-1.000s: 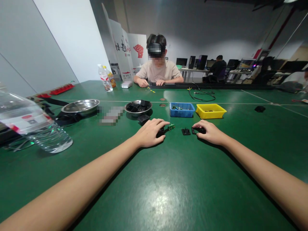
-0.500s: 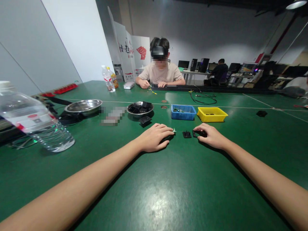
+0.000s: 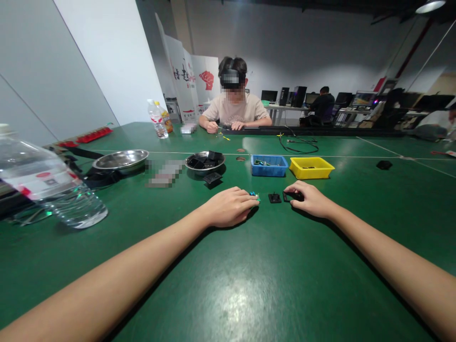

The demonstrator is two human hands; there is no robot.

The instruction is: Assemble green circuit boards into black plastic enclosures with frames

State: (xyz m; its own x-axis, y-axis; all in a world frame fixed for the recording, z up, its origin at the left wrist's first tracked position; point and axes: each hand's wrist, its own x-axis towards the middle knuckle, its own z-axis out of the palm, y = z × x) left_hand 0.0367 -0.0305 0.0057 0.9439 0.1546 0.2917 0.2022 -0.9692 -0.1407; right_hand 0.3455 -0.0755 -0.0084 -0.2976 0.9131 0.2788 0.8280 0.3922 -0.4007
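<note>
My left hand (image 3: 230,206) rests curled on the green table (image 3: 249,285), fingers closed over a small part; a bit of green circuit board (image 3: 253,194) shows at its fingertips. My right hand (image 3: 309,198) lies to the right, its fingers pinched on a small black plastic piece (image 3: 290,195). Between the two hands sits another small black piece (image 3: 274,197), touched by neither hand.
Beyond the hands stand a blue bin (image 3: 269,165), a yellow bin (image 3: 311,167), a metal bowl of black parts (image 3: 204,161) and an empty metal bowl (image 3: 120,159). A water bottle (image 3: 50,187) lies at the left. Another person (image 3: 233,107) works across the table.
My left hand has drawn the small board in under its fingers, so less of it shows. My right hand has stayed on its black piece. The camera shifted slightly.
</note>
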